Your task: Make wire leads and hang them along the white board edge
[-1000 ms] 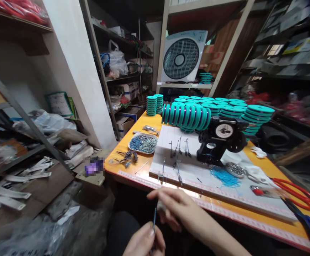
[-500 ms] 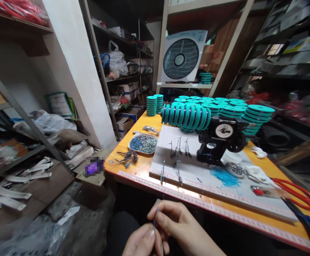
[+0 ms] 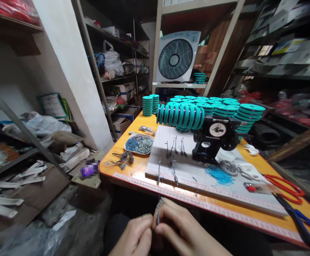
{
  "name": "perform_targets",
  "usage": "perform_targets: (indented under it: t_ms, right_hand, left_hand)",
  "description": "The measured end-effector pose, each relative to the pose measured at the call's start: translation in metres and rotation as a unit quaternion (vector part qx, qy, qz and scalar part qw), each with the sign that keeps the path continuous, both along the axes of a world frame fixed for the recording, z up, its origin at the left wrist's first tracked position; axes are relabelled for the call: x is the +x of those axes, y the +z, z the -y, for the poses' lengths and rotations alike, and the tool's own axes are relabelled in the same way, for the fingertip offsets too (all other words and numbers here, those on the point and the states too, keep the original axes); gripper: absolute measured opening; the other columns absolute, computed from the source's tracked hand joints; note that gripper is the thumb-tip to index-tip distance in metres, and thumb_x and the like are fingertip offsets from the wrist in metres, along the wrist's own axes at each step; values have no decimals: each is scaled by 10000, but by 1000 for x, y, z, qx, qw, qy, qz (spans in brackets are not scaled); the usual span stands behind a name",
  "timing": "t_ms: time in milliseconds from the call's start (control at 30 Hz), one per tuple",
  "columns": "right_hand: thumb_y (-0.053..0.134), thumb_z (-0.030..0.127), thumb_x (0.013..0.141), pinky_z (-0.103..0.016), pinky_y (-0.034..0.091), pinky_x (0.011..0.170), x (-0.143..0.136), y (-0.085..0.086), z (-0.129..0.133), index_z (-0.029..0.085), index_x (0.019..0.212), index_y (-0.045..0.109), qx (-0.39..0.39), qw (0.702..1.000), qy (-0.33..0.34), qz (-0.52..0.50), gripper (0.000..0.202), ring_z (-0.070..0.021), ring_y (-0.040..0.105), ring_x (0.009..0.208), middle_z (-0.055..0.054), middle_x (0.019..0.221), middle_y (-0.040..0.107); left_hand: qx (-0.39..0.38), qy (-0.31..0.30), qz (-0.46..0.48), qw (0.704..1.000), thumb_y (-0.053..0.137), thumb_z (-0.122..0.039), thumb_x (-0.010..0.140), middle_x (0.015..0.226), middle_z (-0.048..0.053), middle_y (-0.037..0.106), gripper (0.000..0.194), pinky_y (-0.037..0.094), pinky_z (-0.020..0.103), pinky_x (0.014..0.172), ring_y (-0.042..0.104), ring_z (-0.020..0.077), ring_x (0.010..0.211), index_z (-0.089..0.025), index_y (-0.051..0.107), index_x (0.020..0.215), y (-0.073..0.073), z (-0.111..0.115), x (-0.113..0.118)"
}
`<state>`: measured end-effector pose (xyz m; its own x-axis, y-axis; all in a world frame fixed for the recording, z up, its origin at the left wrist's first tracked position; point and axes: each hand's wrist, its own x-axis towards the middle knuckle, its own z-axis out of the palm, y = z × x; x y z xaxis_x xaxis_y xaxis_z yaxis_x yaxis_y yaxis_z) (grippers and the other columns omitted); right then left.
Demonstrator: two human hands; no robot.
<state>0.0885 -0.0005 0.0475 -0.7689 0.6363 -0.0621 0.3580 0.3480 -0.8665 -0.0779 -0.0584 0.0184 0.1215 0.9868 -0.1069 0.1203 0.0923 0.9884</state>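
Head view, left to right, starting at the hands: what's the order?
Left hand → right hand with thin blue piece at its fingertips → round dish of small metal parts → red-handled scissors

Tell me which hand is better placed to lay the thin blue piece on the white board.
Right, probably: the right hand appears to pinch the thin blue piece and is nearer the white board than the left hand.

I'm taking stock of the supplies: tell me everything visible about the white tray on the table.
The tray is shallow, pale and round-cornered, with a thin raised rim; possibly plastic or enamel. It sits level on the orange tabletop, filled with small blue and greenish pieces, beside the white board; whether they touch is unclear.
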Motion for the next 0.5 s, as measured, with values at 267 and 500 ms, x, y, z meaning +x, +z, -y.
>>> perform_targets:
  t_ms: [267, 500]
  right_hand:
    - [409, 381, 892, -176, 405, 885, 1, 17, -22, 186, 1048, 566, 101, 990, -77, 58, 295, -76, 509, 942, -51, 1024, 523]
    - [353, 586, 855, -121, 284, 367, -20, 49, -83, 135, 1128, 396, -320, 928, -69, -178, 529, -37, 404, 388, -18, 671, 499]
  left_hand:
    - [-1, 53, 278, 959, 401, -376, 899, 651, -1, 426, 320, 394, 230, 641, 418, 84, 615, -127, 544, 1040, 35, -58, 10]
    - [-10, 37, 258, 965, 492, -368, 864, 552, -16, 417, 277, 309, 179, 503, 371, 46, 493, -104, 528, 787, 35, -67, 14]
